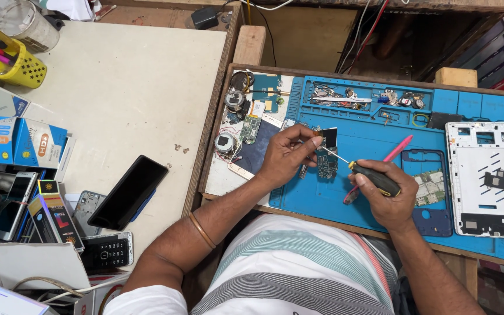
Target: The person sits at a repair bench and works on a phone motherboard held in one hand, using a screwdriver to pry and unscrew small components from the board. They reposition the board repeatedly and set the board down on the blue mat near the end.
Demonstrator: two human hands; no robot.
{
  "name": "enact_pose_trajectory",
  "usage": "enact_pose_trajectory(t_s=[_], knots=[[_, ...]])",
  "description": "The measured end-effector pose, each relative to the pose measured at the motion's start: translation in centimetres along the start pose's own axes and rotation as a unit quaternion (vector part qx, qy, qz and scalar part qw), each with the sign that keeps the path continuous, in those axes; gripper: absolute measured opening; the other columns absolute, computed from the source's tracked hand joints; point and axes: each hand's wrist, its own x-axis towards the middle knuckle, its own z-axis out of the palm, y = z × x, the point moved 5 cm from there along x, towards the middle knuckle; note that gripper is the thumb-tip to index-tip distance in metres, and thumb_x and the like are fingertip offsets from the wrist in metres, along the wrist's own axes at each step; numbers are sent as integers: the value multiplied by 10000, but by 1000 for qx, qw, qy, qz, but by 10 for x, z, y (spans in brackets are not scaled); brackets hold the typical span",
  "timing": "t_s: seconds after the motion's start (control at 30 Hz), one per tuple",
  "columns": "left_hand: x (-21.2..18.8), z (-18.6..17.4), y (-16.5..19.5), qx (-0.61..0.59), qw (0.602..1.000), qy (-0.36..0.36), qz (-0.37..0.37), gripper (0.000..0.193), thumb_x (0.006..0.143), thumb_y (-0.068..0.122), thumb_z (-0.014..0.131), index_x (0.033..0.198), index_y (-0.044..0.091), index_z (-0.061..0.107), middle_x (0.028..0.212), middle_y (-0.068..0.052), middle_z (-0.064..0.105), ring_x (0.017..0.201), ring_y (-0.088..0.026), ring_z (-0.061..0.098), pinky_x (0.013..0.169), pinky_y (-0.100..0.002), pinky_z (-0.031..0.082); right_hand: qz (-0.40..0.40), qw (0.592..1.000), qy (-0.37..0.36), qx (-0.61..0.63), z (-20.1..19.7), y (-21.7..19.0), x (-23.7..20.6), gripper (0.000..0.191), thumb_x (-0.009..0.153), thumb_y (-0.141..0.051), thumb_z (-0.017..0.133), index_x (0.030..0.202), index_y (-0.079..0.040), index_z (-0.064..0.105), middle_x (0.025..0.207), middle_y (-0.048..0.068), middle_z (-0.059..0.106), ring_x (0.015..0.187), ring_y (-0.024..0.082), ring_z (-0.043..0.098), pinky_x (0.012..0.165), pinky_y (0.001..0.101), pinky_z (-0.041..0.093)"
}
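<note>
My left hand point(286, 155) pinches a small dark circuit board point(326, 164) upright on the blue work mat point(374, 137), fingers at its top edge. My right hand point(387, 198) grips a screwdriver point(373, 178) with a black and yellow handle; its thin shaft points left, tip touching the board near my left fingertips. A pink tool point(396, 149) lies slanted behind the screwdriver. A bangle sits on my left forearm.
A white tablet frame point(488, 178) lies at the mat's right, a blue phone frame point(433, 216) and green board point(430, 185) beside my right hand. Loose parts fill the mat's top trays point(368, 98). A black phone point(128, 191), boxes and old phones crowd the left table.
</note>
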Motion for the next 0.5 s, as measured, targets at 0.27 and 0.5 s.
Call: enact_pose_trajectory(t_s=[0.27, 0.5], knots=[[3, -9, 0, -25, 999, 30, -23, 174, 1047, 205, 635, 1073, 33, 627, 865, -45, 663, 721, -79, 705, 598, -225, 653, -6, 1000, 19, 11, -4, -1, 2, 227, 991, -53, 688, 1198, 39, 668, 1028, 155, 753, 955, 200, 767, 844, 303, 650], [8, -13, -1, -87, 994, 51, -34, 176, 1060, 201, 620, 1071, 26, 603, 848, -50, 666, 718, -98, 716, 586, -231, 643, -10, 999, 31, -2, -5, -4, 4, 227, 994, -51, 691, 1203, 35, 673, 1008, 153, 754, 936, 196, 763, 846, 303, 647]])
